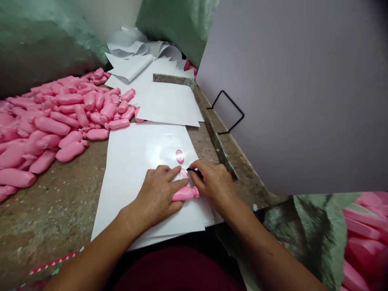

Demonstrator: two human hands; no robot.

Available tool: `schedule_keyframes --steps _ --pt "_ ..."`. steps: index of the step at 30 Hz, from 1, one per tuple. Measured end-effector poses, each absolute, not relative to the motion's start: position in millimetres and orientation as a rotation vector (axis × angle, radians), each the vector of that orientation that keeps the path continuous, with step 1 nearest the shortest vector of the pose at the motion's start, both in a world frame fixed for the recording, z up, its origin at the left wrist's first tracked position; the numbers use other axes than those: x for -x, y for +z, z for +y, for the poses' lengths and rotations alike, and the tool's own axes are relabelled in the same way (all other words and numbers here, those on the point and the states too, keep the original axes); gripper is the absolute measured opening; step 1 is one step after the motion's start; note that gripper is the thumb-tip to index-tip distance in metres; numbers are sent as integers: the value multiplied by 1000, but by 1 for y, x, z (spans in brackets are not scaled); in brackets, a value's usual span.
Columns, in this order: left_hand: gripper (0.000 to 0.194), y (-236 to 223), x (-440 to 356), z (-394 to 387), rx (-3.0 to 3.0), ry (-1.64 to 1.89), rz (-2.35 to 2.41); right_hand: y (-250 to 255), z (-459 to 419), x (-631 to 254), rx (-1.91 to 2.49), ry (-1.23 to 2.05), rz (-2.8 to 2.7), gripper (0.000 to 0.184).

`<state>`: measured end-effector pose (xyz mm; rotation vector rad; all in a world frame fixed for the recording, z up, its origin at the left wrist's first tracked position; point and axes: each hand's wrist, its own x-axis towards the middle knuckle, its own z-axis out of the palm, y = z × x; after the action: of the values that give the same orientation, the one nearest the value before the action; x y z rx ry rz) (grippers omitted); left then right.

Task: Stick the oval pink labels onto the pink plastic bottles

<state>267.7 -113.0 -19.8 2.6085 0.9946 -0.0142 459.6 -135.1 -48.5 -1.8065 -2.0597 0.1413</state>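
My left hand (157, 198) rests on a white glossy sheet (133, 182), its fingers holding down a pink moulded plastic piece (185, 194) that lies on its side. My right hand (214, 184) pinches a small black tool (195, 173), whose tip sits just above that piece and beside a pale round label (183, 174) on the sheet. A pink oval label (180, 157) lies a little farther up the sheet. The two hands nearly meet over the piece, which hides part of the sheet.
A large heap of similar pink pieces (51, 125) covers the speckled worktop (60, 202) on the left. Loose white sheets (166, 103) lie ahead, beside a metal strip (172, 79). A grey board (287, 93), black wire stand (227, 111) and green sacks (318, 238) border the right.
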Motion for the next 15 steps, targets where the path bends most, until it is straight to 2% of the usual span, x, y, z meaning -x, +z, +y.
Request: schedule_keyframes --steps 7,15 --pt "44 -19 -268 -113 -2593 -29 997 -50 -140 -460 1806 89 -2036 8" --pt "45 -23 -266 -112 -2601 13 973 -47 -133 -459 1826 242 -2016 12"
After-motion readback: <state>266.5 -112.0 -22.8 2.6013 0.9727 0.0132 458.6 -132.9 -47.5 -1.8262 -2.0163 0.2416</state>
